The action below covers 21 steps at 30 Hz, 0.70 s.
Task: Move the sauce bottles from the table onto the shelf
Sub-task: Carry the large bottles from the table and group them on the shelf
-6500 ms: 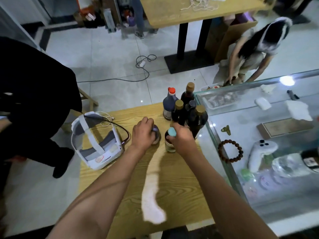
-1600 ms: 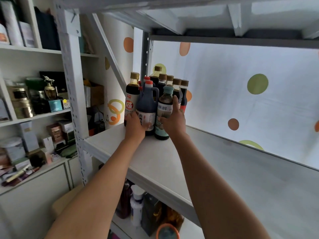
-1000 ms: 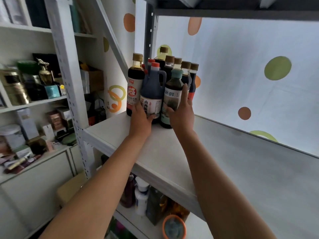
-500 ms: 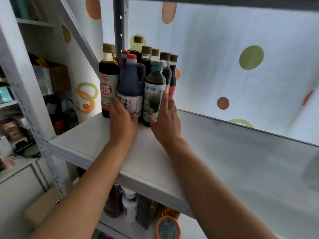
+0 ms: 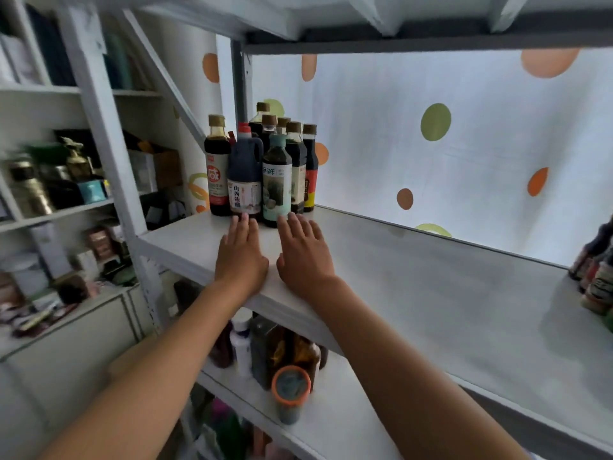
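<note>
- The dark glass and plastic sauce bottles [image 5: 265, 167] stood upright in a tight cluster at the back left corner of the white shelf board [image 5: 414, 277], close against the grey upright post.
- Half a second before, both hands had been curled against the front two bottles of that cluster; now they had let go and drawn back, so the bottles stood free on the shelf board.
- The left hand [image 5: 240, 254] lay flat on the shelf board with its fingers straight, the fingertips [image 5: 243, 219] just in front of the navy jug-shaped bottle with a red cap and a handle [image 5: 244, 174].
- The right hand [image 5: 303, 252] lay flat too, released, fingers spread, just in front of the dark bottle with a teal cap and pale green label [image 5: 277, 180].
- By my judgement this pair was delivered, and the next step would be a return to the table for more, if any remained; the table was out of view.
- Left of the navy bottle stood a bottle with a gold cap and a red-and-white label [image 5: 217, 167]; behind the front bottles stood more brown-capped bottles.
- Behind the cluster hung a white cloth with coloured dots [image 5: 464, 144].
</note>
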Each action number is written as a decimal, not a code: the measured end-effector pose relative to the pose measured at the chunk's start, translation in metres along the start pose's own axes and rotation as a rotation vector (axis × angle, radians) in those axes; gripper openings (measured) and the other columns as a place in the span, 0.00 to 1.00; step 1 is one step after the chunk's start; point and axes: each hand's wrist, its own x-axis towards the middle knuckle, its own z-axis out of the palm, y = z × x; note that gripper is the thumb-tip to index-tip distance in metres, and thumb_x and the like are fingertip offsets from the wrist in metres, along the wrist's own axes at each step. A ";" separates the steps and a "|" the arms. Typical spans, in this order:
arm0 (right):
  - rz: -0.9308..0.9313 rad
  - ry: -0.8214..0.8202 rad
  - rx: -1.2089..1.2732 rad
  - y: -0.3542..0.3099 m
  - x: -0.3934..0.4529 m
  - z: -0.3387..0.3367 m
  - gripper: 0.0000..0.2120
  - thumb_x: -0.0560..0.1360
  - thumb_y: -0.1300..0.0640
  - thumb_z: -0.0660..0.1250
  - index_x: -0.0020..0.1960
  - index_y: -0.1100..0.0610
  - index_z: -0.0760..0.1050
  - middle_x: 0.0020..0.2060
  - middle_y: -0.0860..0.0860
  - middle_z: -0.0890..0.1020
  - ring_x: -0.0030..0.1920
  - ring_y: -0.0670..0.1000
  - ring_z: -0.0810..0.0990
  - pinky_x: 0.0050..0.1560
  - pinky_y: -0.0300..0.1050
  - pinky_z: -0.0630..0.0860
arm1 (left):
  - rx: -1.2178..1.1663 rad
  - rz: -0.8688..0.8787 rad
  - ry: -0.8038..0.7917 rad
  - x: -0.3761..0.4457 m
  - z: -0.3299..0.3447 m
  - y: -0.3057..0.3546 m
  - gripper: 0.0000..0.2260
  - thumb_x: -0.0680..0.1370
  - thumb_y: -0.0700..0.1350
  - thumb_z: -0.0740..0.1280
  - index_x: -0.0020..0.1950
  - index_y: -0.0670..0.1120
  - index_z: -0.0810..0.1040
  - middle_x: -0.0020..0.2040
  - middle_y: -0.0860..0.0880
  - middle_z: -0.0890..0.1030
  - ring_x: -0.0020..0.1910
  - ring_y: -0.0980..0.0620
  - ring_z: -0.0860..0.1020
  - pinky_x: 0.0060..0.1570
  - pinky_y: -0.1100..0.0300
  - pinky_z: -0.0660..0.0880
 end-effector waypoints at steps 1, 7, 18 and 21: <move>-0.005 -0.006 0.014 0.003 -0.014 -0.006 0.35 0.79 0.54 0.62 0.80 0.59 0.48 0.79 0.59 0.54 0.79 0.58 0.50 0.78 0.54 0.45 | 0.011 -0.035 -0.017 -0.013 -0.003 0.009 0.32 0.81 0.46 0.56 0.79 0.43 0.41 0.80 0.45 0.40 0.78 0.47 0.39 0.77 0.48 0.47; -0.098 -0.127 0.171 0.013 -0.094 -0.039 0.30 0.83 0.53 0.54 0.80 0.58 0.45 0.80 0.57 0.49 0.80 0.55 0.46 0.78 0.50 0.43 | -0.075 -0.129 -0.024 -0.100 -0.009 0.056 0.30 0.83 0.48 0.54 0.79 0.42 0.41 0.80 0.44 0.43 0.78 0.47 0.41 0.77 0.49 0.46; -0.364 -0.196 0.244 -0.027 -0.201 -0.053 0.32 0.82 0.58 0.52 0.80 0.60 0.39 0.80 0.57 0.43 0.79 0.54 0.40 0.79 0.51 0.41 | 0.218 -0.270 0.064 -0.269 -0.035 0.058 0.32 0.82 0.46 0.54 0.78 0.42 0.37 0.79 0.45 0.37 0.78 0.47 0.37 0.77 0.50 0.43; -0.452 -0.194 0.294 -0.062 -0.232 -0.049 0.32 0.81 0.60 0.52 0.80 0.60 0.40 0.80 0.57 0.43 0.79 0.54 0.40 0.78 0.49 0.38 | 0.267 -0.343 0.040 -0.323 -0.036 0.047 0.33 0.82 0.45 0.56 0.78 0.42 0.37 0.79 0.45 0.38 0.78 0.48 0.37 0.77 0.49 0.44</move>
